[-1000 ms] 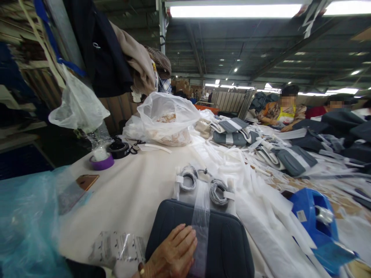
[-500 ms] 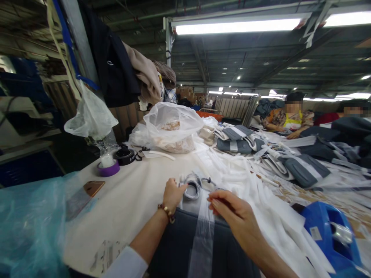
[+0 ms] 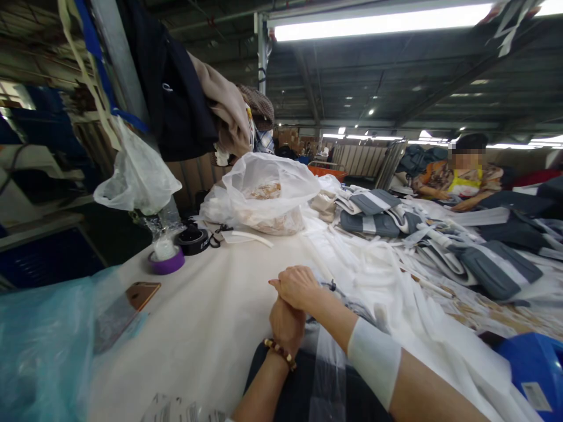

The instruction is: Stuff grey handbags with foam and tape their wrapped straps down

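My left hand [image 3: 287,322], with a beaded bracelet on its wrist, is closed above the far edge of a dark grey padded fabric piece [image 3: 292,391]. Across it lies my right hand [image 3: 299,285], its fingers curled over the left hand's fingers. Whatever is between the two hands is hidden. A clear plastic band [image 3: 326,375] runs over the padded piece, below my right wrist. Grey cord [image 3: 361,310] shows just beyond my right forearm, near white foam strips [image 3: 400,293].
Left on the white-covered table [image 3: 197,316] are a phone [image 3: 143,295], purple tape [image 3: 167,262], black tape [image 3: 193,240] and a blue plastic bag [image 3: 39,351]. A blue tape dispenser [image 3: 534,369] stands right. Banded grey bundles [image 3: 378,223] lie beyond, near a co-worker [image 3: 466,176].
My right hand has moved left onto my left hand, and both have closed. The coiled grey cord by my left fingers is now hidden. The view has shifted slightly.
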A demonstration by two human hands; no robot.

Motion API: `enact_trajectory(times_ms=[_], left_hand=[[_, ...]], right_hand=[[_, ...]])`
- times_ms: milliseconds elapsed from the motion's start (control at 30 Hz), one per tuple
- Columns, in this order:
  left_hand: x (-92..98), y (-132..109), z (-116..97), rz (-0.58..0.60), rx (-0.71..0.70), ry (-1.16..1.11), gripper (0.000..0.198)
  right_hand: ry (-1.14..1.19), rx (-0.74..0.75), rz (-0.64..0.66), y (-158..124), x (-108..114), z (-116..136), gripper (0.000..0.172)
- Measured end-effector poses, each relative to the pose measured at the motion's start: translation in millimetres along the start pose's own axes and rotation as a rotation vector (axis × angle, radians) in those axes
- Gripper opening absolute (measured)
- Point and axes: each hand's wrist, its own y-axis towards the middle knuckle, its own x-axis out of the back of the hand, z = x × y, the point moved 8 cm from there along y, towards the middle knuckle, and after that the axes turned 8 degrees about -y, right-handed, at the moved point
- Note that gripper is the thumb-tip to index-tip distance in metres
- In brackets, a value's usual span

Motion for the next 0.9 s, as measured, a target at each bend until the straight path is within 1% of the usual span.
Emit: enact_trajectory(times_ms=[67,133,267,367,467,633,767,900], left_hand=[[-2.8,2,5,0.039,0.033,-0.025,0.026],[-6.7,4,9,0.085,0.045,-0.042,0.025],[-11.5,7,12,0.156,0.071,-0.046,0.024],[-9.4,5,10,0.187,0.095,-0.032,0.027],[-4.4,2,6,0.195,0.103,-0.02,0.032],[0.2,-1,7,0.185,0.116,0.028,0.031],[-0.7,-2,10,0.194,0.11,0.06,0.032],[1.9,-7,13,0.202,0.107,0.088,0.033]], right_hand=[[-0.046,0.01,0.037,3,-6,0,0.047],[-0.077,0.024,0.061,3,-9,0,0.049],[-0.11,0.031,0.089,1,-10,-2,0.044],[-0.125,0.013,0.133,5,-14,-6,0.041],[-0.125,-0.008,0.178,11,-17,-10,0.038],[-0.111,-0.024,0.231,17,-23,-12,0.032],[-0.098,-0.034,0.244,18,-28,-13,0.03],[-0.082,-0.05,0.245,18,-29,-16,0.031]])
